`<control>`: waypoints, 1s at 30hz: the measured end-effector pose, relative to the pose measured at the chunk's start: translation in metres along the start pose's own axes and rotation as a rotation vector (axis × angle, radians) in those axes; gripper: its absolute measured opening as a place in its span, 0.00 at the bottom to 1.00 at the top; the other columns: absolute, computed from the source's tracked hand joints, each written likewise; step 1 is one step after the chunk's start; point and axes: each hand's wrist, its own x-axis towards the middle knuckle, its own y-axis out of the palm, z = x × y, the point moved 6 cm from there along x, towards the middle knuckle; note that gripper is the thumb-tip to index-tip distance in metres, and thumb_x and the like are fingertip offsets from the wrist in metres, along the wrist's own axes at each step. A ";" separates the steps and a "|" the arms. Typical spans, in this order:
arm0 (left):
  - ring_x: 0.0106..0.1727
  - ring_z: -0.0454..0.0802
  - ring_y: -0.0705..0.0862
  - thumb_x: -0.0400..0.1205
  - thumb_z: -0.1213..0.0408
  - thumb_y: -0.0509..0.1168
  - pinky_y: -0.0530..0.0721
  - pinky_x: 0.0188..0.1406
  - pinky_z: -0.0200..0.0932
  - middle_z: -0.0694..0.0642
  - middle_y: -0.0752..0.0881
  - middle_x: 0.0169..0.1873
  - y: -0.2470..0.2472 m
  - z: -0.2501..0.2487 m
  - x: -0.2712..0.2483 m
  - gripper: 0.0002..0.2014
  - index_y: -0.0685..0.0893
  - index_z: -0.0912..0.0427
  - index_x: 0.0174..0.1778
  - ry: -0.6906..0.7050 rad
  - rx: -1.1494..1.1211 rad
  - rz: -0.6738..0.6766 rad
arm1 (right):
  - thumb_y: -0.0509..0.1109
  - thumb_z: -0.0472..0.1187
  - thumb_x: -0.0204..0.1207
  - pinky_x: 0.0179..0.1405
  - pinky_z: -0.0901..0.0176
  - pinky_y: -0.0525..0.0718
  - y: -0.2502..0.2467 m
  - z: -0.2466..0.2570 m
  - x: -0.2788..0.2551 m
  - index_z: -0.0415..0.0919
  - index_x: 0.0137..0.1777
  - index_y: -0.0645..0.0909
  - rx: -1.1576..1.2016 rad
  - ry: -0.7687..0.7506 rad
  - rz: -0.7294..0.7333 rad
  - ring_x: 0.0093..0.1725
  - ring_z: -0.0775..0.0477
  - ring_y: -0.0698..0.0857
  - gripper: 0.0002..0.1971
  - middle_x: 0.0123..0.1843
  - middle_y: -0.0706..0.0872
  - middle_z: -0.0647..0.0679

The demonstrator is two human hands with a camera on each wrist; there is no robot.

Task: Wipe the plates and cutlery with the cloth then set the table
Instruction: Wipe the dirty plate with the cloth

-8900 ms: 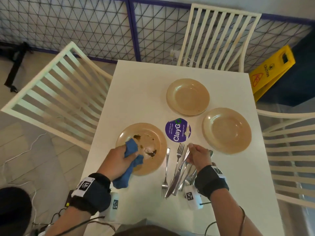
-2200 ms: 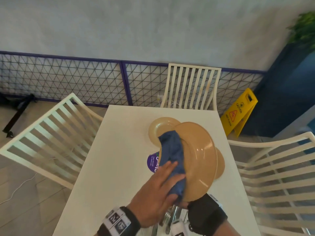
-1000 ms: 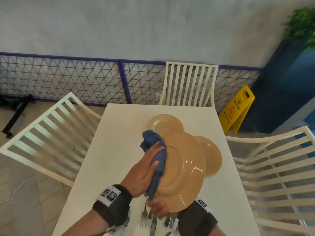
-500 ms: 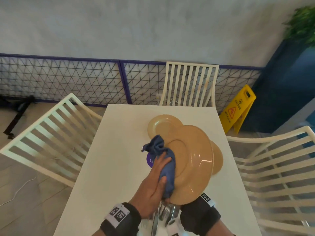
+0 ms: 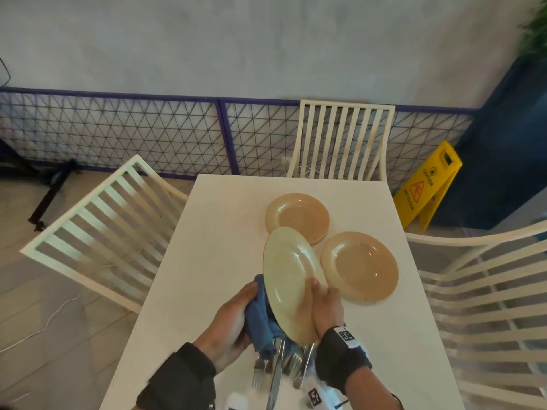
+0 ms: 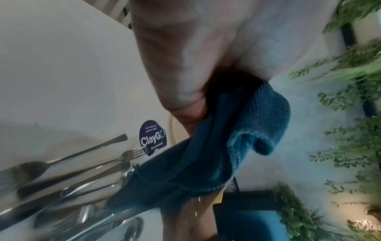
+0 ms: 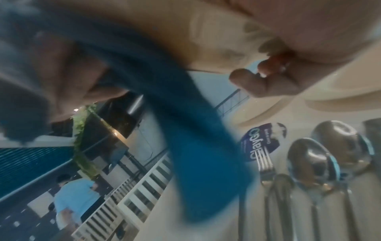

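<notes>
We look down on a square white table (image 5: 207, 261), its near edge cut off by the frame, with three cream slatted chairs (image 5: 343, 140) drawn up to its left, far and right sides. Two round tan plates lie flat on the far half: the far plate (image 5: 299, 216) and the right plate (image 5: 359, 267), set apart from one another.

A third tan plate, the held plate (image 5: 285, 279), is lifted off the table and tilted almost on edge, its pale underside turned towards us; it hides part of the far plate's near rim. The right hand (image 5: 324, 306) grasps it at the lower rim, thumb on the underside, the other fingers hidden behind it.

The left hand (image 5: 231, 324) clutches a bunched blue cloth (image 5: 260, 318) against the plate's hidden face; the left wrist view shows the cloth hanging from the curled fingers.

Below the plate lies a pile of steel cutlery (image 5: 281, 365), comprising forks, a knife and spoons, partly covered by cloth and plate. A round purple "ClayGo" sticker (image 6: 152, 138) shows only in the wrist views. Both wrist views are blurred, so the exact cutlery count perhaps cannot be read.
</notes>
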 end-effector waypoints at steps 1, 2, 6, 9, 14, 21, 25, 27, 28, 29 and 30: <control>0.56 0.63 0.90 0.89 0.51 0.55 0.88 0.48 0.52 0.65 0.89 0.59 -0.005 -0.006 -0.003 0.22 0.84 0.63 0.66 0.034 0.028 0.024 | 0.62 0.69 0.77 0.59 0.42 0.82 -0.013 -0.014 -0.002 0.41 0.63 0.75 -0.002 0.043 0.002 0.56 0.36 0.85 0.31 0.56 0.86 0.43; 0.54 0.64 0.89 0.89 0.52 0.56 0.87 0.48 0.52 0.66 0.88 0.57 -0.010 -0.012 -0.006 0.21 0.83 0.65 0.63 0.067 0.077 0.026 | 0.65 0.68 0.77 0.60 0.40 0.83 -0.017 -0.016 -0.001 0.43 0.62 0.76 0.053 0.009 0.006 0.56 0.39 0.85 0.29 0.55 0.87 0.45; 0.59 0.61 0.89 0.84 0.60 0.64 0.85 0.58 0.54 0.61 0.90 0.58 -0.035 -0.020 -0.011 0.14 0.85 0.57 0.64 0.186 0.130 -0.104 | 0.69 0.50 0.84 0.58 0.38 0.88 -0.022 -0.014 -0.015 0.41 0.60 0.81 0.334 -0.025 0.113 0.54 0.41 0.89 0.14 0.55 0.90 0.41; 0.62 0.54 0.88 0.84 0.64 0.68 0.85 0.64 0.56 0.52 0.90 0.60 -0.066 -0.020 -0.017 0.13 0.86 0.47 0.63 0.252 0.262 -0.218 | 0.67 0.42 0.86 0.53 0.41 0.88 -0.032 -0.020 -0.019 0.37 0.61 0.81 0.386 -0.030 0.120 0.49 0.42 0.89 0.10 0.53 0.90 0.39; 0.61 0.47 0.85 0.83 0.67 0.70 0.81 0.61 0.47 0.44 0.87 0.57 -0.123 -0.001 -0.022 0.16 0.81 0.44 0.63 0.224 0.579 -0.395 | 0.64 0.44 0.87 0.38 0.49 0.87 -0.038 -0.036 -0.020 0.42 0.65 0.79 0.431 -0.014 0.135 0.47 0.41 0.89 0.11 0.52 0.91 0.39; 0.56 0.53 0.84 0.79 0.63 0.67 0.83 0.58 0.53 0.50 0.81 0.57 -0.190 0.068 -0.002 0.19 0.75 0.39 0.62 0.019 1.101 -0.453 | 0.60 0.45 0.89 0.42 0.39 0.92 -0.038 -0.040 -0.028 0.50 0.66 0.77 0.445 0.031 0.190 0.51 0.37 0.89 0.10 0.55 0.90 0.40; 0.57 0.58 0.80 0.77 0.57 0.68 0.82 0.59 0.59 0.51 0.74 0.56 -0.228 0.118 -0.008 0.24 0.68 0.31 0.65 -0.143 1.406 -0.542 | 0.60 0.43 0.89 0.49 0.31 0.89 -0.033 -0.037 -0.031 0.50 0.67 0.77 0.469 0.044 0.222 0.50 0.39 0.89 0.10 0.55 0.90 0.42; 0.51 0.60 0.82 0.74 0.58 0.73 0.84 0.50 0.57 0.52 0.80 0.56 -0.236 0.136 -0.014 0.28 0.71 0.31 0.65 -0.073 1.394 -0.637 | 0.60 0.42 0.89 0.50 0.31 0.89 -0.026 -0.032 -0.033 0.48 0.65 0.78 0.485 0.045 0.235 0.47 0.41 0.89 0.09 0.54 0.90 0.42; 0.48 0.59 0.83 0.72 0.58 0.75 0.84 0.47 0.56 0.53 0.82 0.55 -0.236 0.139 -0.018 0.30 0.71 0.30 0.65 -0.054 1.385 -0.654 | 0.60 0.41 0.89 0.50 0.31 0.89 -0.023 -0.032 -0.033 0.47 0.65 0.78 0.494 0.050 0.239 0.46 0.41 0.89 0.09 0.54 0.90 0.41; 0.49 0.58 0.84 0.72 0.57 0.75 0.84 0.47 0.55 0.51 0.82 0.55 -0.235 0.140 -0.018 0.30 0.71 0.29 0.65 -0.052 1.404 -0.661 | 0.61 0.40 0.89 0.50 0.31 0.88 -0.019 -0.030 -0.032 0.45 0.66 0.78 0.502 0.058 0.246 0.46 0.40 0.89 0.10 0.54 0.90 0.40; 0.51 0.55 0.83 0.73 0.53 0.73 0.84 0.50 0.54 0.48 0.81 0.58 -0.236 0.139 -0.020 0.28 0.71 0.29 0.67 -0.110 1.408 -0.640 | 0.61 0.40 0.89 0.48 0.32 0.87 -0.014 -0.030 -0.032 0.43 0.68 0.78 0.501 0.064 0.255 0.46 0.39 0.88 0.11 0.54 0.90 0.39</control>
